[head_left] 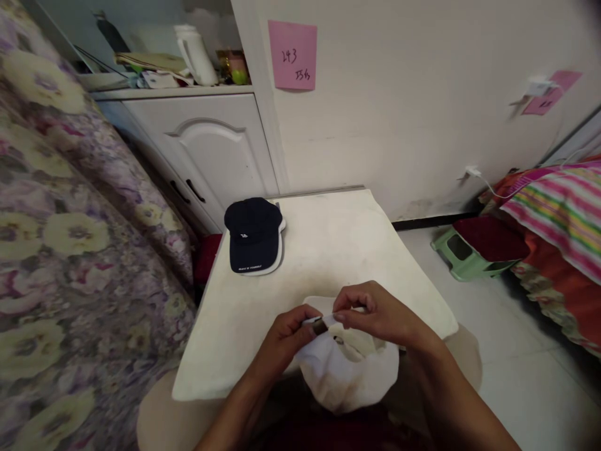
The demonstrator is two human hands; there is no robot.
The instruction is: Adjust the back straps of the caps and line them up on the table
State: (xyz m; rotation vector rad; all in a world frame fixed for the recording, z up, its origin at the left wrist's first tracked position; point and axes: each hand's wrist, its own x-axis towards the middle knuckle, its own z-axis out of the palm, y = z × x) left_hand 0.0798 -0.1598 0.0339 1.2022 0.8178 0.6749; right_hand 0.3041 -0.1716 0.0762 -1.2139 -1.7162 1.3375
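A white cap hangs at the near edge of the white table, its back strap raised between my hands. My left hand pinches the strap near a dark buckle-like piece. On the other side, my right hand pinches the strap's pale end between thumb and fingers. Part of the cap's brim shows behind the hands, resting on the table. Farther back on the table's left lies a navy cap, stacked over a white one whose edge peeks out.
The white table stands against the wall. A cabinet with a white jug is behind it. A flowered curtain hangs left. To the right are a green stool and a bed with a striped cover.
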